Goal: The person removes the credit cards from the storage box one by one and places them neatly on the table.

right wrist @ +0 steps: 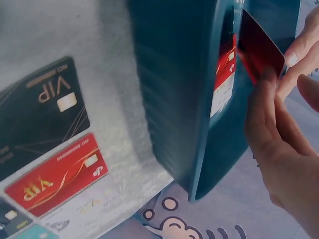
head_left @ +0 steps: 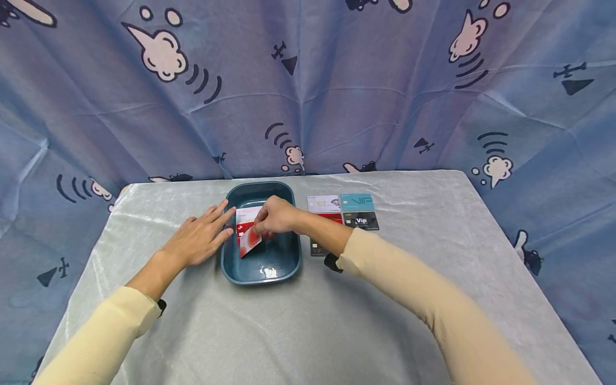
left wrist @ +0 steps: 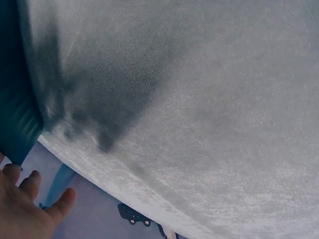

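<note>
Cards (head_left: 246, 215) in tray (head_left: 257, 266), more cards (head_left: 355, 219) right; (curtain (head_left: 332, 107) behind)

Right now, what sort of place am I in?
Probably a small staged tabletop setup, though I can't be sure: a patterned curtain hangs behind a cloth-covered table, where VIP cards lie side by side next to a blue tray.

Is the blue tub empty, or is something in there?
Not empty: a white card and a red card lie inside the blue tub, where the right hand holds another, tilted card.
</note>
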Action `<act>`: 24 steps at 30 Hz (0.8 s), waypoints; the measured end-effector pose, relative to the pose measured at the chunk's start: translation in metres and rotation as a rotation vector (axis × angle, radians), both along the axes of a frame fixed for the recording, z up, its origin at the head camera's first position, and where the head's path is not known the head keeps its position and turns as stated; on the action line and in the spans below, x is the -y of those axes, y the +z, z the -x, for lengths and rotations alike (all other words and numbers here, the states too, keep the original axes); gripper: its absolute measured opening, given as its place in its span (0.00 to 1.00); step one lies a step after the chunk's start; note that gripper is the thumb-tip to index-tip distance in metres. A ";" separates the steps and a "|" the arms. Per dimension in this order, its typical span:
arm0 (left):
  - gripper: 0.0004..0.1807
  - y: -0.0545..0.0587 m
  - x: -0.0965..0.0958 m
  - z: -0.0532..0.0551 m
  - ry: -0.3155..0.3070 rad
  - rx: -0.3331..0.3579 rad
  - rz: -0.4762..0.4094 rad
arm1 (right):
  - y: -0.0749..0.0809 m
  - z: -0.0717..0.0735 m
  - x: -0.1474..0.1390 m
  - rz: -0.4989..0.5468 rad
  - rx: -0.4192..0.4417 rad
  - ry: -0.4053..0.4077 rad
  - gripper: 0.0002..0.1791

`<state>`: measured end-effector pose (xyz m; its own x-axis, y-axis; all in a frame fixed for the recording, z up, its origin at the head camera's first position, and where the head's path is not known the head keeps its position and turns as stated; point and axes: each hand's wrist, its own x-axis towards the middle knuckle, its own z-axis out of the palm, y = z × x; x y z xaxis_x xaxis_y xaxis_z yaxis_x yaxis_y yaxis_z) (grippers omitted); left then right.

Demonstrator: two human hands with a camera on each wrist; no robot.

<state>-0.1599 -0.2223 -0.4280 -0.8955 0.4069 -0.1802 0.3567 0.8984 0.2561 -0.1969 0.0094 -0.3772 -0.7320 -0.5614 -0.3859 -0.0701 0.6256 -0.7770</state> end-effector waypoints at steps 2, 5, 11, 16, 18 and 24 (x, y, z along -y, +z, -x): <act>0.34 0.000 0.000 0.000 0.001 0.002 0.001 | 0.001 0.001 -0.002 -0.011 -0.096 0.022 0.08; 0.34 0.001 0.001 0.001 0.001 0.000 0.000 | 0.004 0.002 -0.007 -0.019 -0.222 0.044 0.07; 0.35 0.000 0.000 0.001 0.005 0.003 0.008 | 0.013 -0.001 -0.024 0.002 -0.287 0.030 0.05; 0.35 -0.001 -0.002 0.000 0.004 -0.007 0.009 | 0.018 -0.009 -0.048 0.035 -0.257 -0.031 0.05; 0.35 -0.001 -0.002 0.000 0.000 -0.021 0.006 | 0.020 -0.012 -0.059 0.047 -0.255 -0.061 0.06; 0.34 0.000 -0.002 -0.001 -0.005 -0.026 0.006 | 0.026 -0.015 -0.090 0.070 -0.280 -0.104 0.05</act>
